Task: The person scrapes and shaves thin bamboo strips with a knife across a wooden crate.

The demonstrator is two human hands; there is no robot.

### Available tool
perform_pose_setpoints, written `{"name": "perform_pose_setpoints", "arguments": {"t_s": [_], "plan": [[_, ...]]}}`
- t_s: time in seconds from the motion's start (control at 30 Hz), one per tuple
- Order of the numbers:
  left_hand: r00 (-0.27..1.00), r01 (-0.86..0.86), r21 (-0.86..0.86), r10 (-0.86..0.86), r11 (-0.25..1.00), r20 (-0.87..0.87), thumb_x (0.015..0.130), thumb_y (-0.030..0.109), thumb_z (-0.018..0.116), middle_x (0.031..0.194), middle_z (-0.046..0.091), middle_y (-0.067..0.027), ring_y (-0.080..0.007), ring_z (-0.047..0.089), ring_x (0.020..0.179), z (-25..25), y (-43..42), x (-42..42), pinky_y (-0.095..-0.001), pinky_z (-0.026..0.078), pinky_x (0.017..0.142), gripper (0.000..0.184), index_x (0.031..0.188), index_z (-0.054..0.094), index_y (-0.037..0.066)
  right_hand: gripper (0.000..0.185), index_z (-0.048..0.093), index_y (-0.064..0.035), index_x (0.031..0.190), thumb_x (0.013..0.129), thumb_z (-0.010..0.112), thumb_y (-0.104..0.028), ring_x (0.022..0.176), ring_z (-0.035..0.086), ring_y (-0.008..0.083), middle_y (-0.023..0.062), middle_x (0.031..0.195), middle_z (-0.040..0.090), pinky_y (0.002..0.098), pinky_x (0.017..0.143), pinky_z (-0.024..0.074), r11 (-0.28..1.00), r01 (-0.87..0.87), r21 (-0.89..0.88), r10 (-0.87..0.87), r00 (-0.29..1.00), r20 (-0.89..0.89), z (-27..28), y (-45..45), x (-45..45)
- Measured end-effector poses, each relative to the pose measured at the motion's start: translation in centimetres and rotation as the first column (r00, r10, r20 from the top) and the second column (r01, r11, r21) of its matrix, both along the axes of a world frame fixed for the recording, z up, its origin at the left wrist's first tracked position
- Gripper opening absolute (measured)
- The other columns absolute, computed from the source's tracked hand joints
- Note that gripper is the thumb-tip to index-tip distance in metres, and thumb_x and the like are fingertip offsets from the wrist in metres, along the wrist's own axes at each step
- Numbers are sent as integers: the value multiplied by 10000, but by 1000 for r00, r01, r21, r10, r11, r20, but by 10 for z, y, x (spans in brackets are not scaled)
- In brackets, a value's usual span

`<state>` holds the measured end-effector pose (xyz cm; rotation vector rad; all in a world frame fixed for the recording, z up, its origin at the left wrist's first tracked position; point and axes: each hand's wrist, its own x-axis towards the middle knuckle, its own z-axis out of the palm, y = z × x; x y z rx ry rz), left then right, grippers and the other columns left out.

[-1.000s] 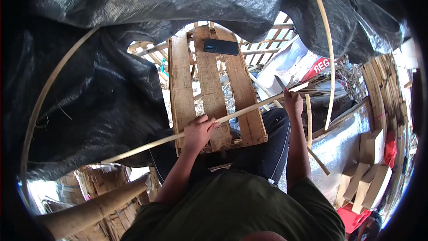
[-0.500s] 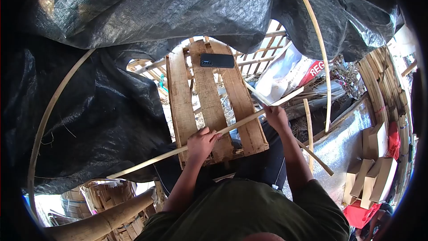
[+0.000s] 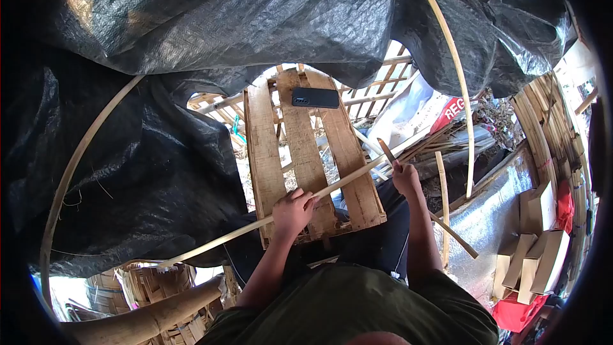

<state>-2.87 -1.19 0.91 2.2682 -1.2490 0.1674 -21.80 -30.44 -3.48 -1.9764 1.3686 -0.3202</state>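
A long pale bamboo strip [image 3: 345,181] lies slantwise across the wooden slatted board [image 3: 267,160], one end low at the left. My left hand [image 3: 293,211] is closed around it over the lower part of the board. In my right hand [image 3: 406,179], off the board's right edge, is a knife [image 3: 385,149] whose narrow blade points up and away, close to the strip. A brown stick [image 3: 454,236] shows beyond my right forearm, in line with the knife; it may be its long handle, as the forearm hides the part between.
A black phone [image 3: 315,98] rests on the board's far end. Black tarp [image 3: 255,19] hangs ahead and at left, with curved bamboo poles [image 3: 454,57] against it. To the right are cardboard boxes [image 3: 536,262] and bamboo slats [image 3: 543,121]. A thick bamboo pole [image 3: 147,306] is lower left.
My right hand has moved slightly right and down, and the knife blade now points up, apart from where it met the strip. My left hand keeps its hold, shifted slightly with the view.
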Motion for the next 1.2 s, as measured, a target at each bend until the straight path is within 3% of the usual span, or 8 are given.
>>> {"name": "perform_pose_setpoints", "arguments": {"t_s": [0.17,0.37,0.5,0.63,0.7,0.77,0.83,1.2], "plan": [[999,9,-8,-9,1000,-47,820,373,745,711,570,-24,-241,636,626,0,2,-1,-375,498,541,238,899,765,149,455,680,15,782,1010,481,-325,749,639,481,293,748,638,539,658,493,935,194,-296,-186,981,57,-5,-20,4],[999,18,21,-18,1000,-42,830,369,726,701,541,-40,-241,614,616,-4,3,1,-383,483,538,235,902,755,147,345,662,28,780,977,534,-225,748,636,480,302,739,620,516,632,501,889,-222,-401,288,951,114,-21,13,8],[998,15,43,-13,999,-54,839,373,715,696,534,-47,-239,615,627,-5,2,0,-384,482,544,243,911,754,144,333,685,10,823,984,526,-233,788,653,465,296,799,638,514,643,505,960,46,-278,32,963,267,-7,7,12],[998,32,28,-31,999,-48,831,362,727,696,532,-43,-240,608,622,-5,8,-5,-381,478,542,235,920,745,145,346,675,16,856,999,518,-256,729,628,461,271,753,630,505,620,489,889,-302,-343,322,947,1,-4,22,8],[999,18,50,-16,999,-40,824,349,738,693,528,-44,-240,606,619,-1,9,-6,-380,476,540,228,915,744,140,338,673,15,836,1000,507,-230,701,636,450,266,733,633,502,596,496,974,77,-212,-49,990,134,15,9,6],[1000,16,23,-15,1000,-22,820,341,744,700,537,-42,-238,605,618,-8,9,-3,-378,474,539,226,913,744,135,298,653,5,834,990,521,-212,713,638,461,269,753,642,511,612,508,724,-358,-590,324,931,-167,-39,20,5],[999,36,3,-36,999,-11,826,346,738,709,550,-38,-238,608,622,-9,9,-3,-376,478,545,233,913,743,130,277,636,-3,833,981,531,-213,714,625,476,262,745,632,537,622,503,866,-254,-430,348,925,154,-35,49,12],[1000,20,-30,-20,999,-19,836,374,727,739,615,-32,-245,641,657,-1,2,-4,-370,500,577,269,924,749,121,465,662,26,883,1016,475,-379,871,623,495,309,822,638,532,733,500,958,132,-254,-109,989,101,-28,-1,8]]}}
